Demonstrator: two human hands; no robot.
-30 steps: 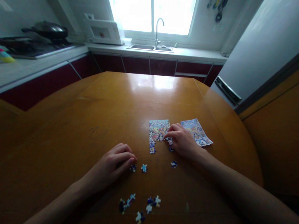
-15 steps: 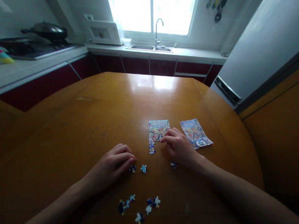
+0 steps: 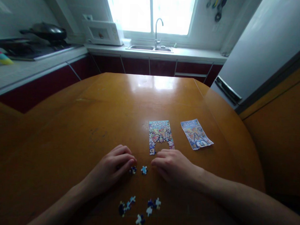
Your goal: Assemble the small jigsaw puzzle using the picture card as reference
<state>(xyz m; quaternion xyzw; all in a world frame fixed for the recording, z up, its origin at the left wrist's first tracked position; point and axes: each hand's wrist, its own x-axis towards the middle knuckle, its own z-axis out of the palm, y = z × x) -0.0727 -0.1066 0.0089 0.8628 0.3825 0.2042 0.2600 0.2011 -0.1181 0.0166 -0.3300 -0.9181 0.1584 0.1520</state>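
Note:
A partly joined jigsaw puzzle [image 3: 160, 131] lies on the wooden table, with a gap in its lower middle. My right hand [image 3: 174, 164] rests just below it, palm down, fingers curled together; their tips are hidden, so I cannot tell what they hold. To the left, my left hand [image 3: 116, 163] is closed, thumb and forefinger together beside a dark puzzle piece [image 3: 133, 170]. Whether it grips anything is unclear. Between the hands lies a light blue puzzle piece [image 3: 144, 170]. Nearer to me are several loose pieces, among them a white piece [image 3: 149, 211] and a dark piece [image 3: 122, 209].
A printed picture sheet [image 3: 196, 133] lies right of the puzzle on the table [image 3: 111, 101]. Beyond the table's far edge stand a sink [image 3: 142, 47] with a faucet and a white microwave [image 3: 103, 32]. A pan [image 3: 48, 31] sits on the stove at left; a refrigerator [image 3: 260, 44] stands at right.
My right hand has moved down and left from the puzzle's lower right, uncovering that side. It now covers the spot where a loose piece lay. My left hand has stayed in place.

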